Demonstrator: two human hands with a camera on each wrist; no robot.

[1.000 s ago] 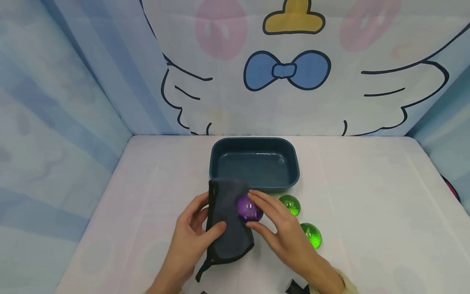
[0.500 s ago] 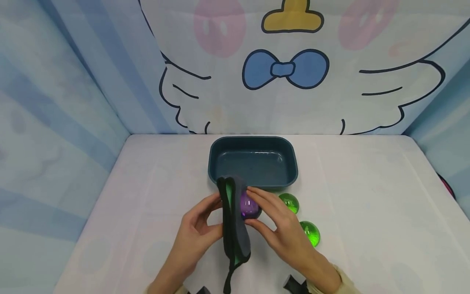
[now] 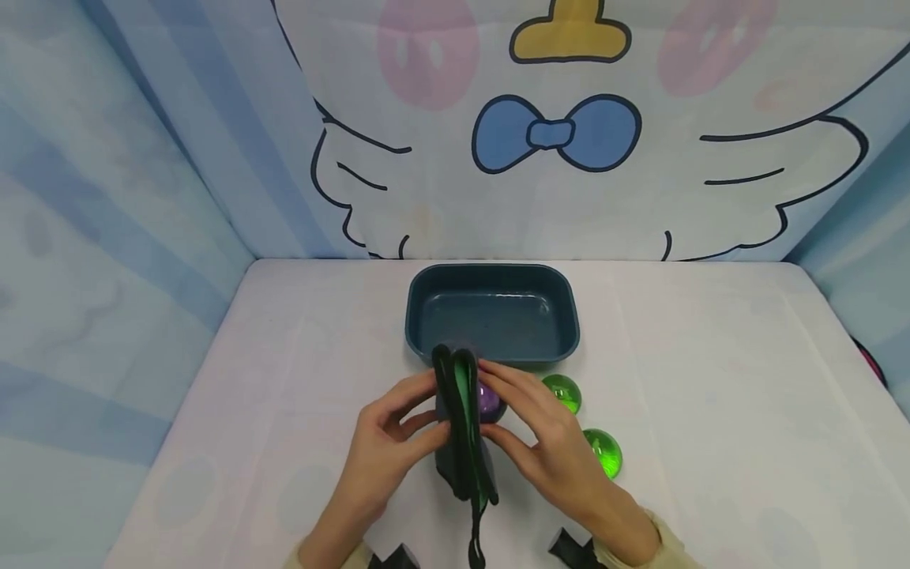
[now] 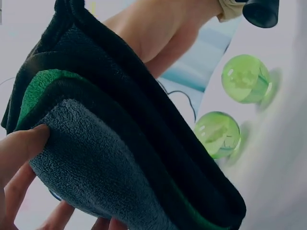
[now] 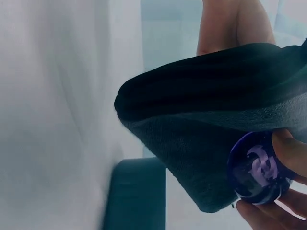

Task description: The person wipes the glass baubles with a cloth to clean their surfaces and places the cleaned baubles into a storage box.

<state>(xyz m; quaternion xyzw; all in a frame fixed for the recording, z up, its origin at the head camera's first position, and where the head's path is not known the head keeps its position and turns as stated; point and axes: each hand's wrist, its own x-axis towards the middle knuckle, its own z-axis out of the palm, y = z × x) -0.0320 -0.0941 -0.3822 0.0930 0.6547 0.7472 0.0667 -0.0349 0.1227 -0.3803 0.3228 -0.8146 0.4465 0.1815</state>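
A folded grey cloth (image 4: 91, 158) with black edging and a green inner side is gripped by my left hand (image 3: 391, 446), thumb on its near face. From its lower end a thin black loop hangs down. My right hand (image 3: 547, 442) holds a purple glass ball (image 5: 256, 167) between thumb and fingers, against the right face of the cloth. In the head view the cloth hides part of the ball. Two green glass balls (image 3: 563, 393) (image 4: 246, 79) rest on the table just right of the right hand.
A dark blue rectangular tray (image 3: 419, 316) stands behind the hands, its front edge overlapped by the cloth in the head view. The white-covered table (image 3: 711, 379) meets a printed cloth backdrop (image 3: 441, 190) at the back. Black wrist mounts (image 3: 576, 549) sit near the sleeves.
The cloth has turned from showing its broad grey face to standing edge-on, and shifted right. It now covers more of the purple ball. The right hand has hardly moved.
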